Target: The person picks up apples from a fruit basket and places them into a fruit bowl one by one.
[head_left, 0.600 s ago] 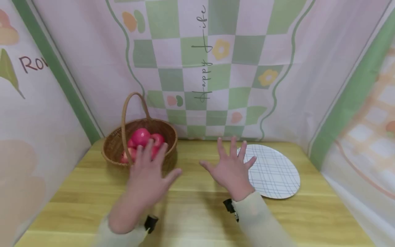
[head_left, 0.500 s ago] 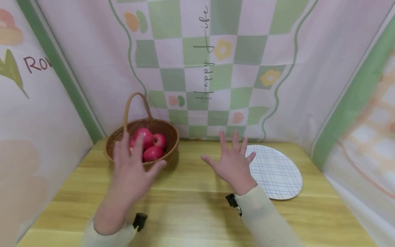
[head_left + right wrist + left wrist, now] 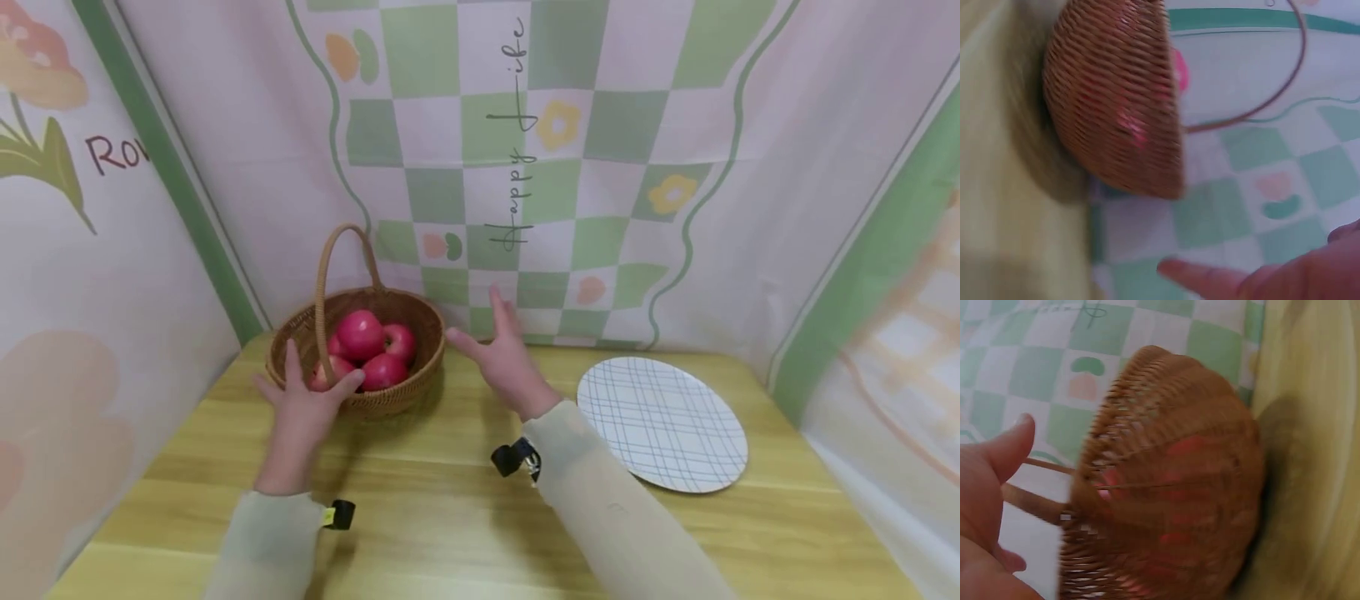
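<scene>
A brown wicker basket [image 3: 390, 398] with an arched handle [image 3: 321, 292] stands at the table's left rear, holding several red apples [image 3: 361, 335]. My left hand [image 3: 302, 412], fingers spread, is at the basket's near left side; whether it touches the rim I cannot tell. In the left wrist view its thumb side [image 3: 985, 500] shows beside the wicker wall [image 3: 1179, 487]. My right hand [image 3: 512, 362] is held with straight fingers to the right of the basket, apart from it and holding nothing. The right wrist view shows its fingers [image 3: 1210, 278] below the basket [image 3: 1116, 100].
A white oval plate [image 3: 663, 425] with a blue line grid lies on the wooden table [image 3: 435, 517] at the right. A green-and-white checked cloth [image 3: 491, 192] hangs behind the table, with printed cloths at both sides. Each wrist wears a small black device.
My left hand has gone from in front of the apples to the basket's near left side. My right hand has moved left, away from the plate and closer to the basket. The head view has shifted slightly.
</scene>
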The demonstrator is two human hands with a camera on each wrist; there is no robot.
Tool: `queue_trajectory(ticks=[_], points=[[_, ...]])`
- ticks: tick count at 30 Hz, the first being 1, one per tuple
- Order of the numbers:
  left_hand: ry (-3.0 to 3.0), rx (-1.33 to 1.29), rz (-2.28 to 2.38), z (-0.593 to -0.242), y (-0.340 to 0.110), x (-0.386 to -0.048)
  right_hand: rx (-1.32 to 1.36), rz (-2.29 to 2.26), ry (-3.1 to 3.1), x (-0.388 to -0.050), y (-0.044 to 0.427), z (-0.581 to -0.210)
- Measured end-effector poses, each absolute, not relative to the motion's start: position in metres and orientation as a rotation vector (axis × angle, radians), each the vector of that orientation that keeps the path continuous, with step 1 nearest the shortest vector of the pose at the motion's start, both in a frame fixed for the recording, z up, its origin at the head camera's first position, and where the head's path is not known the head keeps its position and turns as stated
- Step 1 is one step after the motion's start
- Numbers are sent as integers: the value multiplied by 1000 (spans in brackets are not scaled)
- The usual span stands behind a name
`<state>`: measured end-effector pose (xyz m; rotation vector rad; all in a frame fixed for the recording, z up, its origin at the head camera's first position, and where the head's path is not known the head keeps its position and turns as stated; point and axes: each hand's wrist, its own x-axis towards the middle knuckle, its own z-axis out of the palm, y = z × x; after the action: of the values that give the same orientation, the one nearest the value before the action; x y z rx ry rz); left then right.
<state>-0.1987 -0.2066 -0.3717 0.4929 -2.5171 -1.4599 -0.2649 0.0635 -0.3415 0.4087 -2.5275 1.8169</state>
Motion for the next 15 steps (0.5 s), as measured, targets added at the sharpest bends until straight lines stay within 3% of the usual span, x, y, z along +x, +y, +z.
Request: queue_trajectory(ticks=[7, 15], points=[[-2289, 566, -1703, -385, -205, -206, 437, 2190, -2339, -275, 24, -378], [-2207, 595, -1800, -393, -207, -210, 506, 1930, -2482, -278, 0, -399]])
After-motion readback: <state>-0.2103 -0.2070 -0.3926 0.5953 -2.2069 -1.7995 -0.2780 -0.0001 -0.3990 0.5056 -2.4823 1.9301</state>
